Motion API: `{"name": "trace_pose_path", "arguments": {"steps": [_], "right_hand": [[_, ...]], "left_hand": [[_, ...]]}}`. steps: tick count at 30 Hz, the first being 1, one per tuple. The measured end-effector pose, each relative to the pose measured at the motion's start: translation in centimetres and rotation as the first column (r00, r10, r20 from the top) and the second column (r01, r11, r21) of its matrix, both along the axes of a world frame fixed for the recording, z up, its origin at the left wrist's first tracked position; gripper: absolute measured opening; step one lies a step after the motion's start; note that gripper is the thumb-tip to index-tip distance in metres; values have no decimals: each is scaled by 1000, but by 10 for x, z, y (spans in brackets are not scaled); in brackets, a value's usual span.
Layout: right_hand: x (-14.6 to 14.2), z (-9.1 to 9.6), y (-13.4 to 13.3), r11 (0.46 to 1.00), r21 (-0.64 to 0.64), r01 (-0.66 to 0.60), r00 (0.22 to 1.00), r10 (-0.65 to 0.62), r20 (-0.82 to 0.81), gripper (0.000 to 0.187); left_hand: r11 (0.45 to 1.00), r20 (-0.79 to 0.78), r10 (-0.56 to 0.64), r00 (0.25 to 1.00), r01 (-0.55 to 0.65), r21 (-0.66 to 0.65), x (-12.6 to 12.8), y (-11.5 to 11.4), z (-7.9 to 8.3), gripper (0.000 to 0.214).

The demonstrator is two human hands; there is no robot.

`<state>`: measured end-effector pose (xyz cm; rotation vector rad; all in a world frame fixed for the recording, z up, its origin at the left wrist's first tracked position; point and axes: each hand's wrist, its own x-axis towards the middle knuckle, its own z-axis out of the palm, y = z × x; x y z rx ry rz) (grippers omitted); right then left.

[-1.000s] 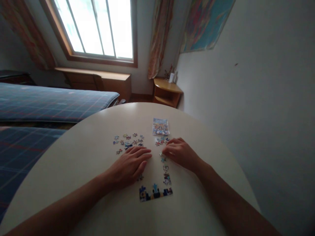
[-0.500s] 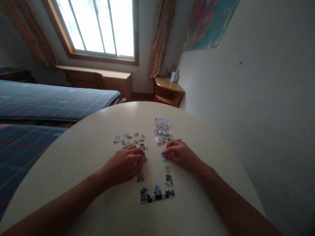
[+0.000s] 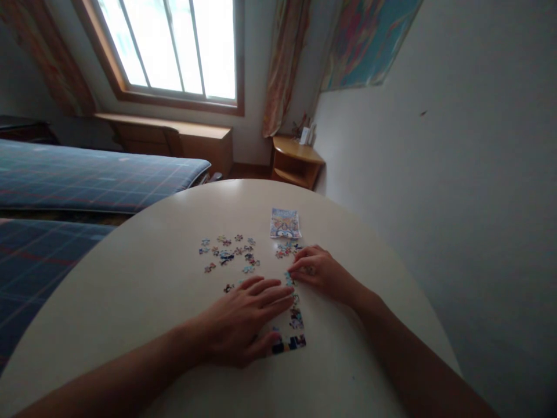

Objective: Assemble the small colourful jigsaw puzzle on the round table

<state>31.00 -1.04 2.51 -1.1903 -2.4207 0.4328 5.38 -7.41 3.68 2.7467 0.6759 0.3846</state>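
Vertically, the lower-centre puzzle column (image 3: 296, 318) is topped by a piece (image 3: 289, 278) pinched by the right hand (image 3: 319, 270); the left hand (image 3: 248, 316) is spread.

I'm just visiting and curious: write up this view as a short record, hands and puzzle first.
left hand: palm down, spread over part of the puzzle
right hand: bunched at the far end of the puzzle's right side; unclear whether it holds a piece
puzzle: partly laid out; right side and part of the near edge show
loose pieces: scattered beyond the left hand; smaller cluster near the sheet
sheet: printed, beyond the cluster
surface: white table, rounded edge
background: window, plaid mattress
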Motion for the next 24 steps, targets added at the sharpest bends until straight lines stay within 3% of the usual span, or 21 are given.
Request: {"name": "trace_pose_path", "arguments": {"steps": [10,17,24], "right_hand": [[-6,7,-4,993,-57,99,994,-97,42,5],[-2,14,-5,981,-185,55,998,-57,-8,12],[-5,9,-7,980,-178,94,995,-85,60,11]], "left_hand": [[997,-31,5,1000,-8,-79,6,1,-3,59],[996,-40,-14,999,11,-88,6,2,-2,60],[996,-15,-11,1000,9,-91,6,1,-1,59]]}}
